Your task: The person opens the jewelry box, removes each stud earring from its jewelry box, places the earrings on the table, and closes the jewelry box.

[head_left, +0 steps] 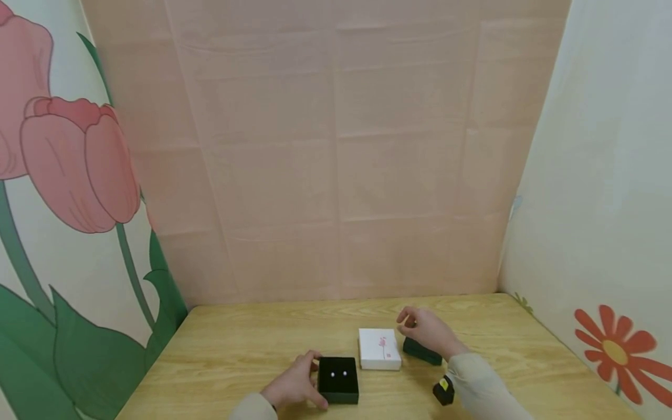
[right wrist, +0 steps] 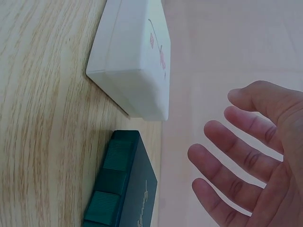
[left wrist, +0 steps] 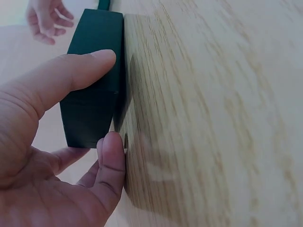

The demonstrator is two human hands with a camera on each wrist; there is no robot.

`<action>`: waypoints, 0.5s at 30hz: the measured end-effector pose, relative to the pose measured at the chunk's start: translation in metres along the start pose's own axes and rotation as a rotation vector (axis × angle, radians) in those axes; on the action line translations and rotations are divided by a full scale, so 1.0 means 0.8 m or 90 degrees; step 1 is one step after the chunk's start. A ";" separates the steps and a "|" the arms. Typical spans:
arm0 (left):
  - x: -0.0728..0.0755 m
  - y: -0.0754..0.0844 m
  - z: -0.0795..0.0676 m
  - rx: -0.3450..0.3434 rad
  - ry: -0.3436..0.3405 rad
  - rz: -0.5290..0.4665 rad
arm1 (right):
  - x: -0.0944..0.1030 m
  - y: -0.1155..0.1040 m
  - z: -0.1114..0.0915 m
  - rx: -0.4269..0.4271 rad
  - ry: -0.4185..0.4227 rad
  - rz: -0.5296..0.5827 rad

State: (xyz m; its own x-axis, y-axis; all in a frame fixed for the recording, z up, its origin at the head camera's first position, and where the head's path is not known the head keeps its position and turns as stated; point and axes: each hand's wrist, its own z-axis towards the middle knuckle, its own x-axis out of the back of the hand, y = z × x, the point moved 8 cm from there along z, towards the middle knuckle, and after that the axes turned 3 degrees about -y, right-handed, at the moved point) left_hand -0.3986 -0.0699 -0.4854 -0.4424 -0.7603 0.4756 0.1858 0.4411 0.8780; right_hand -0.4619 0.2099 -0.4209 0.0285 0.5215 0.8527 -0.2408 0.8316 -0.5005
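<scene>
Left hand point(head_left: 296, 382): grips the dark box point(head_left: 340, 399), left of and in front of the white box point(head_left: 375, 357).
Right hand point(head_left: 427, 331): loosely spread, holding nothing, right of the white box, above the green case point(head_left: 422, 353).
Dark box step: apparently steadying.
Right hand's next move: any pickup would need narrowing.

A big pinkish-brown sheet point(head_left: 273, 111) with fold lines hangs behind the wooden desk point(head_left: 236, 332). Pink tulips point(head_left: 84, 166) with green leaves point(head_left: 100, 350) cover the left wall point(head_left: 79, 265). The pale right wall point(head_left: 604, 157) has a red flower point(head_left: 604, 350) with a yellow middle.
</scene>
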 end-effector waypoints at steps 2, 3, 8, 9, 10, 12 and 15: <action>0.000 0.000 0.000 0.009 -0.002 0.014 | 0.001 -0.002 -0.001 0.006 0.004 -0.001; 0.000 0.001 0.001 0.012 -0.004 0.019 | 0.001 -0.004 -0.002 0.008 0.005 0.000; 0.000 0.000 0.001 0.031 -0.009 0.027 | 0.002 -0.015 -0.005 0.026 0.005 0.006; 0.000 0.000 0.002 0.031 -0.009 0.027 | 0.001 -0.017 -0.006 0.030 0.004 0.006; 0.000 0.000 0.002 0.031 -0.008 0.028 | 0.000 -0.020 -0.006 0.034 0.001 0.006; -0.001 -0.001 0.003 0.030 -0.008 0.030 | -0.002 -0.027 -0.008 0.043 -0.007 0.009; -0.001 -0.002 0.004 0.033 -0.011 0.038 | -0.007 -0.042 -0.010 0.063 -0.025 0.031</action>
State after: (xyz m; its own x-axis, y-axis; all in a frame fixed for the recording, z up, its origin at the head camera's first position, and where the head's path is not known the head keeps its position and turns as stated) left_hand -0.4017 -0.0685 -0.4873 -0.4470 -0.7241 0.5253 0.1665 0.5096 0.8442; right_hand -0.4464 0.1809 -0.4100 -0.0234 0.5514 0.8339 -0.3350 0.7816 -0.5262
